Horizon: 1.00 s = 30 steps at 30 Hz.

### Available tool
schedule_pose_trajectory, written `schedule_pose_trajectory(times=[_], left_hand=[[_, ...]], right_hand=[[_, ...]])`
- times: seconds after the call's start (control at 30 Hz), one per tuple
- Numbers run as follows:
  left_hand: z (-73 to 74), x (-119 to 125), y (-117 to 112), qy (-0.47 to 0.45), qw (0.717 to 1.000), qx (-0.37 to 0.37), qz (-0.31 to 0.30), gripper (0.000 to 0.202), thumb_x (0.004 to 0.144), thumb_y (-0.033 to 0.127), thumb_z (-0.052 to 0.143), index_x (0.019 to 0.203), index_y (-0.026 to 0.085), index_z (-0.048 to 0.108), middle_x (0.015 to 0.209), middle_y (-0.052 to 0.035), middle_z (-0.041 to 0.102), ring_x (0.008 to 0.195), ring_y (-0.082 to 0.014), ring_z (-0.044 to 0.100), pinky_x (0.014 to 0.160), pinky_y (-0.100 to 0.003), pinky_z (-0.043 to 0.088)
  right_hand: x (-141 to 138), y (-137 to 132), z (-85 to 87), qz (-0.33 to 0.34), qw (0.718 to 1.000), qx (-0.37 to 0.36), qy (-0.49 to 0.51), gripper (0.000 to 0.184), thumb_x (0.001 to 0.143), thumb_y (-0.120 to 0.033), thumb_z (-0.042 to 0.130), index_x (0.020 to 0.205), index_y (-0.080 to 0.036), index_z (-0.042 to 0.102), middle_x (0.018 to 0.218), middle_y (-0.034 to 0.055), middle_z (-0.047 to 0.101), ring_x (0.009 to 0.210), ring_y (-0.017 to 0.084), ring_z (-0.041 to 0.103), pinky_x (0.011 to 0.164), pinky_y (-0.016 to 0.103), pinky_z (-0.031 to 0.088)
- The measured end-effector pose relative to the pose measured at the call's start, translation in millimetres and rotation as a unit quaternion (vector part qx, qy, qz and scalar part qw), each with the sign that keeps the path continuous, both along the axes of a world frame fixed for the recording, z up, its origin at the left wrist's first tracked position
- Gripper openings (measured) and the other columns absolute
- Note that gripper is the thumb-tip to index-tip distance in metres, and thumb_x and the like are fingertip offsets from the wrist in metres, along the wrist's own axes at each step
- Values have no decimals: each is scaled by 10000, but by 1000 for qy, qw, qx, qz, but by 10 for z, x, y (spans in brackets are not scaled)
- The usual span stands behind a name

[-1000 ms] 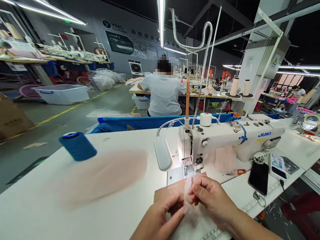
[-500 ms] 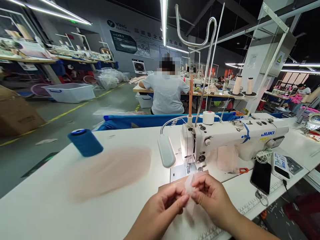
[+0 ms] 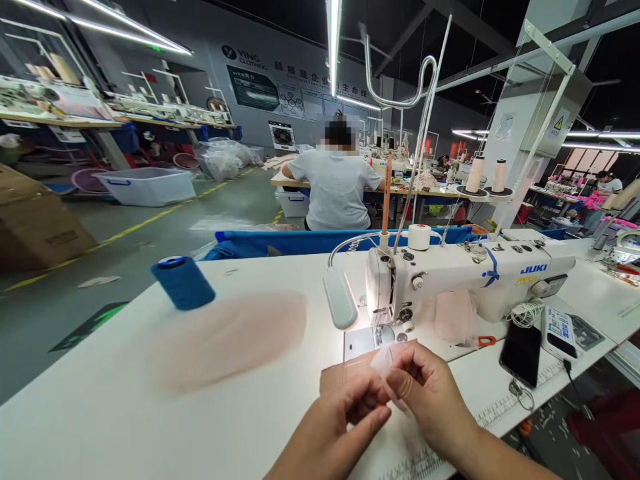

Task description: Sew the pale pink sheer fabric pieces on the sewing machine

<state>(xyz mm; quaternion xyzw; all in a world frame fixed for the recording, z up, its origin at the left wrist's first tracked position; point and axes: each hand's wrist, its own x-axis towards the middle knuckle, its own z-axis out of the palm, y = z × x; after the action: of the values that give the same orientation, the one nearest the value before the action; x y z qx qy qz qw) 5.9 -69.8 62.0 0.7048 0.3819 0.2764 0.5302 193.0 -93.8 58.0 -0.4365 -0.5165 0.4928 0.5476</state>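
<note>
A small piece of sheer pale fabric (image 3: 383, 360) is pinched between thumb and fingers of my right hand (image 3: 433, 397). My left hand (image 3: 345, 423) is closed at the fabric's lower left side, its fingertips curled against it. Both hands are just in front of the needle area of a white sewing machine (image 3: 450, 267), apart from its presser foot. Beneath the fabric, a flat brown piece (image 3: 333, 380) lies on the white table (image 3: 100, 413), partly hidden by my hands. The machine's lamp (image 3: 341, 298) lights this spot.
A blue thread cone (image 3: 183, 283) and a sheer beige fabric piece (image 3: 240, 340) lie to the left. On the right are orange-handled snips (image 3: 485, 341), a black phone (image 3: 521, 353), a white box (image 3: 560, 330) and keys (image 3: 521, 395). Another person (image 3: 337, 180) sits ahead, back turned.
My left hand has shifted slightly right and down, its fingers lower on the fabric. My right hand keeps its pinch. The view has turned slightly, so more of the brown piece shows.
</note>
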Motion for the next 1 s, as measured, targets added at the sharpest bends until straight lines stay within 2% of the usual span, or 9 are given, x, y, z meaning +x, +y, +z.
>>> schedule_pose_trajectory(times=[0.13,0.2,0.33,0.47,0.6,0.67,0.77,0.83,1.0], left_hand=[[-27,-2,15,-12,999,16,36,379,849,617,760,942,250,764,931,-44,752,900,-259,690,801,-326,589],[-23,28,-7,-16,998,31,56,380,783,559,820,1004,257,757,1010,-50,758,961,-274,694,841,-340,604],[46,40,-32,-2,998,45,42,208,823,438,757,870,244,700,864,-32,727,793,-230,661,725,-313,564],[74,-47,-35,32,998,36,35,220,874,457,698,871,244,751,794,-22,736,744,-232,659,703,-320,530],[-17,-26,-75,6,993,72,97,367,803,501,778,1096,280,766,1102,-57,787,1038,-308,711,891,-379,584],[-68,23,-88,8,991,96,88,410,752,482,816,1110,294,742,1205,-68,776,1130,-335,699,936,-397,588],[-72,54,-80,35,990,124,58,226,876,484,688,969,279,703,996,-50,757,931,-278,692,825,-355,567],[-18,26,-62,58,992,106,44,264,939,510,610,865,262,664,833,-24,699,778,-233,630,750,-323,523],[132,-205,-17,62,997,-6,-38,381,879,580,677,726,236,616,727,7,606,716,-193,550,668,-271,460]], right_hand=[[-33,0,2,-22,1000,3,12,606,861,-797,831,813,-226,635,711,-22,609,683,167,571,697,291,513],[-86,-6,-2,-19,999,2,36,613,878,-814,802,836,-228,628,706,-16,625,685,176,597,718,306,531],[-141,-15,-5,-52,997,16,54,620,896,-830,773,847,-235,605,709,-19,621,692,177,599,739,312,529],[-79,-1,8,-91,995,8,25,655,867,-856,779,796,-236,580,723,-26,588,714,173,568,717,295,505],[-153,-8,-13,-90,993,-9,74,671,857,-872,776,805,-239,562,734,-26,584,702,169,569,718,305,519],[-236,-27,-27,-75,990,-10,116,659,870,-874,763,843,-249,555,743,-19,608,690,179,596,717,327,543],[-283,-44,-36,-71,988,-9,141,649,886,-870,751,861,-256,542,712,-29,606,650,178,610,721,348,566],[-226,-31,-33,-88,989,-5,121,656,882,-866,762,839,-246,551,713,-37,592,648,161,599,734,335,560],[94,13,54,-72,996,-23,50,703,824,-892,794,810,-221,583,743,-38,597,704,150,614,765,305,539]])
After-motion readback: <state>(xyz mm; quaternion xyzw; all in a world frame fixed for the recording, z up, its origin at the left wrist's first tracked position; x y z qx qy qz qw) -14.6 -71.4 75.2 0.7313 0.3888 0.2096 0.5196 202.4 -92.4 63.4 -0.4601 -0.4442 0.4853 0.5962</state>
